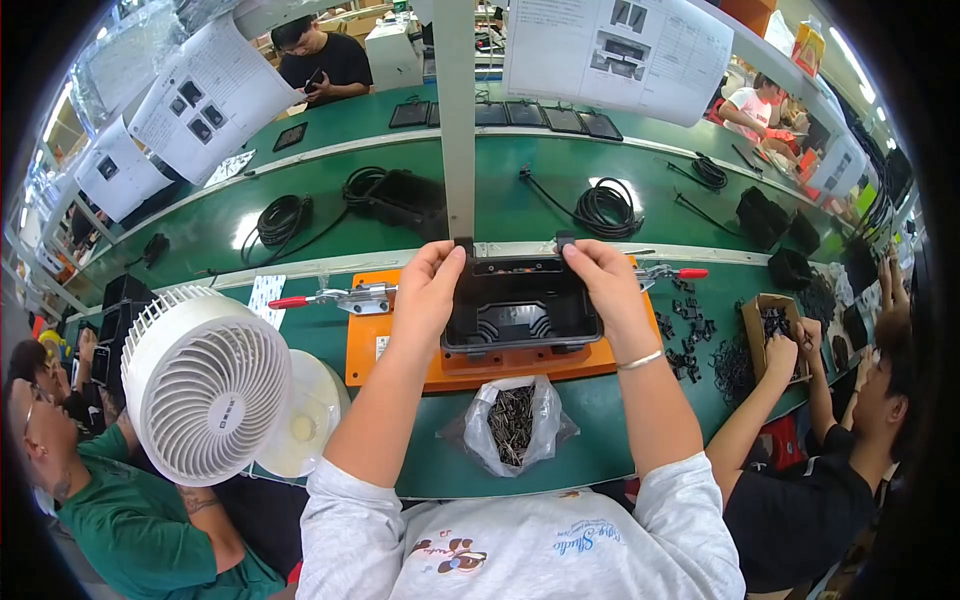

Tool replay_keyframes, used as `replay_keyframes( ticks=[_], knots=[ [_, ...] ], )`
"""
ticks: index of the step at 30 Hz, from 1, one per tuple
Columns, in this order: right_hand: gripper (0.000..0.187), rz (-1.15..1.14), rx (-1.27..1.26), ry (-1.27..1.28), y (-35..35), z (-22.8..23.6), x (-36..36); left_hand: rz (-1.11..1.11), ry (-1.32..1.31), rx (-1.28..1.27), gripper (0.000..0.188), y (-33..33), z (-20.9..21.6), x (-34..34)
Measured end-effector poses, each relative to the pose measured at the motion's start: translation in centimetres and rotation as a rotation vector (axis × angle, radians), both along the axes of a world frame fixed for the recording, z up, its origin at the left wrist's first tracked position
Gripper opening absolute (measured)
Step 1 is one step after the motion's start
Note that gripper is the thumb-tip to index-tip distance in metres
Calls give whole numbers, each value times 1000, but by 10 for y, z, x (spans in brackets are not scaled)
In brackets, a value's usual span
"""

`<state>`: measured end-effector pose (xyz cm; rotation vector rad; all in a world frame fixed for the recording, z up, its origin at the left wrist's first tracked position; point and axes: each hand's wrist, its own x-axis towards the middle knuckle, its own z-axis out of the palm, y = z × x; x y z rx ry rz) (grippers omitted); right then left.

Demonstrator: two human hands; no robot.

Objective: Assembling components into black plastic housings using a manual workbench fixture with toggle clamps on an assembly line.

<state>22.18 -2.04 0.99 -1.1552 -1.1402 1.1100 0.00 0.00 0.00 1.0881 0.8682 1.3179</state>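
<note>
Pinching black clips (464,243) at the housing's (520,325) far corners, my left hand (428,285) and right hand (610,285) seem mid-fitting; housing set on orange fixture (372,335), fastening apparently pending.

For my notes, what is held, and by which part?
Left hand and right hand each apparently pinch a small black piece near the black box; its gripped part is hidden.

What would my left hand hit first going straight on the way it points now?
Past the small black part, your left hand would probably meet the pale post, though depth is unclear.
</note>
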Motion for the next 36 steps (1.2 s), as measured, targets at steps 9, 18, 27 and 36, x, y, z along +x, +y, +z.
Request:
replay_keyframes(
  ticks=[9, 18, 27, 36],
  knots=[
    [26, -166, 78, -379, 15, -32, 3, 357, 615, 530, 22, 8, -23, 8],
    [29, -267, 243, -646, 15, -36, 0, 281, 653, 349, 19, 5, -14, 4],
    [29, -256, 78, -856, 13, -24, -2, 291, 690, 358, 19, 12, -23, 7],
    [43, -480, 344, -1165, 7, -55, -14, 533, 906, 652, 24, 4, -43, -7]
  ],
)
